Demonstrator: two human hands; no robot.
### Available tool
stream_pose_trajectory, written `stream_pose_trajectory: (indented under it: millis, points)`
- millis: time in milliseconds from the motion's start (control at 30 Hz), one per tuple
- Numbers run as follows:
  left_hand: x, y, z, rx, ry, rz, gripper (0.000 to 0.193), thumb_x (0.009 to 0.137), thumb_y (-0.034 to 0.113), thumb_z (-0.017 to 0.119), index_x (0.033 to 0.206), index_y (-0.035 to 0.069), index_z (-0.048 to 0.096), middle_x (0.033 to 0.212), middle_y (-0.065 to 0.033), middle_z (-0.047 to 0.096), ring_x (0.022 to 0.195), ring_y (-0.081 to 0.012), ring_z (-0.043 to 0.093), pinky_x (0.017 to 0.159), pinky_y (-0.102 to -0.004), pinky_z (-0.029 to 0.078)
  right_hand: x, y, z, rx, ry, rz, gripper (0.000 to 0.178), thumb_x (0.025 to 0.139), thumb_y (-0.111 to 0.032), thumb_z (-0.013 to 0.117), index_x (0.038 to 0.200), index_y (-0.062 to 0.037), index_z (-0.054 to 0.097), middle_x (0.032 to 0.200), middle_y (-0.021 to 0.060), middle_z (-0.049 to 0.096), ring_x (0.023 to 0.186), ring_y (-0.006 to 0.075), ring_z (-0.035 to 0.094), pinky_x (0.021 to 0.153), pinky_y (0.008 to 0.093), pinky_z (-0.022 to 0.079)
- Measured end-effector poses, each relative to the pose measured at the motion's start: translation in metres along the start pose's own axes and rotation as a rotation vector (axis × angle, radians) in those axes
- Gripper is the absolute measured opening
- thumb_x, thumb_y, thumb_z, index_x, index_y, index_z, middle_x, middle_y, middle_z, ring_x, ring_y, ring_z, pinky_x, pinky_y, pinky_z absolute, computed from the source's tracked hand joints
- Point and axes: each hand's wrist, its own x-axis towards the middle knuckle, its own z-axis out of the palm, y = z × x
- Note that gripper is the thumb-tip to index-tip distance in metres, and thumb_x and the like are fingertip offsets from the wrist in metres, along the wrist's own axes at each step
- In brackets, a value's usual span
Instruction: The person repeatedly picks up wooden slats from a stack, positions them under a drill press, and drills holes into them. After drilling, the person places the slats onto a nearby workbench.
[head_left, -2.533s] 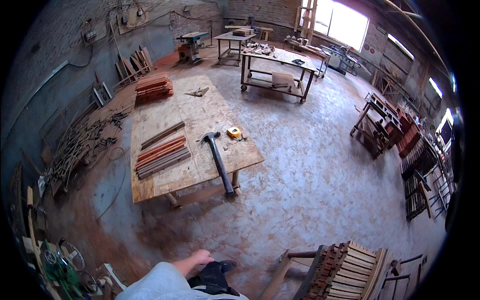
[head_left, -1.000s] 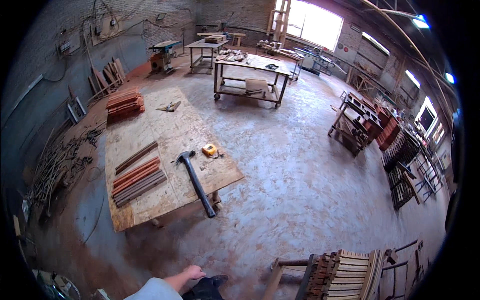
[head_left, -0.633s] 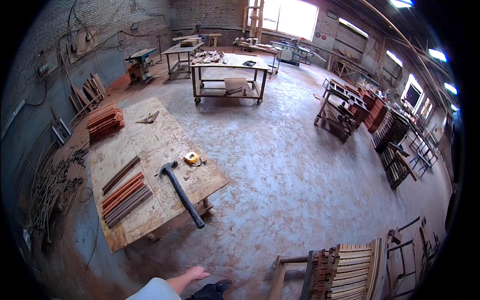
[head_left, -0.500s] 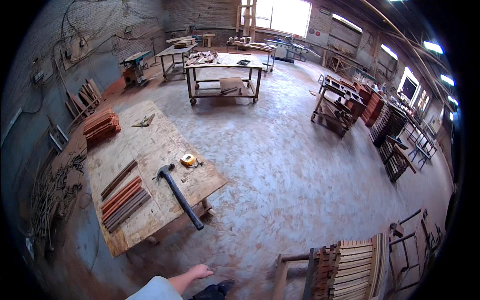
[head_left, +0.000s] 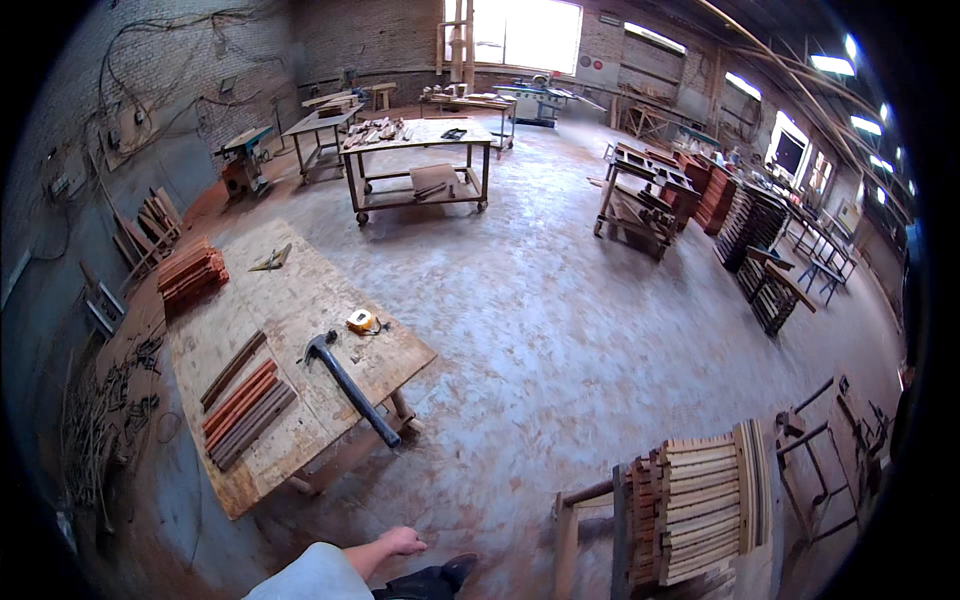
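Currently, my left hand (head_left: pixel 402 541) hangs well apart from everything; its fingers look loosely curled with nothing visible in them, though I cannot tell whether the tips meet. Right hand: out of view

Nearest item: claw hammer (head_left: pixel 358 395), lying on the plywood table (head_left: pixel 300 300) ahead of the left hand and a little to its left. Long axis runs obliquely, near right to far left. Handle end points back toward me and overhangs the near edge, so the grip is the part closest to my left hand; the head points away, resting on the tabletop

Surroundings: yellow tape measure (head_left: pixel 361 321) just right of the hammer head; narrow wooden strips (head_left: pixel 250 400) to its left, roughly parallel to one another; notched slats (head_left: pixel 700 500) stacked well to my right
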Motion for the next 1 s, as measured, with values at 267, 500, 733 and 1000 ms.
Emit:
stream_pose_trajectory:
  millis: [267, 500, 733, 1000]
  points:
    - [-0.050, 0.062, 0.057, -0.002, -0.061, 0.196, 0.038, 0.080, 0.037, 0.063, 0.095, 0.002, 0.070, 0.085, -0.0178, 0.068, 0.080, -0.0304, 0.066, 0.075, -0.0397, 0.051, -0.061, -0.038, -0.048, 0.572, -0.061, 0.489, 0.010, 0.090, -0.017, 0.056, 0.088, -0.0128, 0.048, 0.059, -0.0021, 0.037, 0.042, 0.0123, 0.036, 0.039, 0.0275, 0.029]
    - [-0.158, 0.215, 0.110, 0.129, -0.092, 0.714, 0.036, 0.083, 0.027, 0.060, 0.100, -0.004, 0.064, 0.073, -0.0082, 0.063, 0.067, -0.0146, 0.058, 0.062, -0.0322, 0.047, -0.137, -0.018, -0.133, 0.748, -0.493, 0.171, 0.040, 0.091, -0.033, 0.058, 0.112, -0.0009, 0.048, 0.074, 0.0072, 0.055, 0.053, 0.0174, 0.053, 0.049, 0.0321, 0.047]
    - [-0.252, 0.381, 0.130, -0.345, -0.994, 0.840, 0.064, 0.091, 0.039, 0.058, 0.139, 0.004, 0.036, 0.122, -0.0135, 0.056, 0.100, -0.0228, 0.059, 0.082, -0.0363, 0.049, -0.237, -0.019, -0.101, 1.131, -0.608, 0.220, 0.041, 0.091, -0.034, 0.057, 0.114, -0.0017, 0.049, 0.073, 0.0062, 0.055, 0.048, 0.0150, 0.052, 0.043, 0.0290, 0.043]
    - [-0.272, 0.377, 0.203, -0.408, -1.513, 0.409, 0.063, 0.087, 0.050, 0.056, 0.132, 0.007, 0.044, 0.126, -0.0148, 0.054, 0.112, -0.0333, 0.054, 0.095, -0.0468, 0.043, -0.337, 0.017, -0.072, 1.210, -0.333, 0.170, 0.059, 0.093, -0.048, 0.046, 0.120, 0.0041, 0.045, 0.076, 0.0122, 0.059, 0.047, 0.0128, 0.050, 0.042, 0.0266, 0.041]
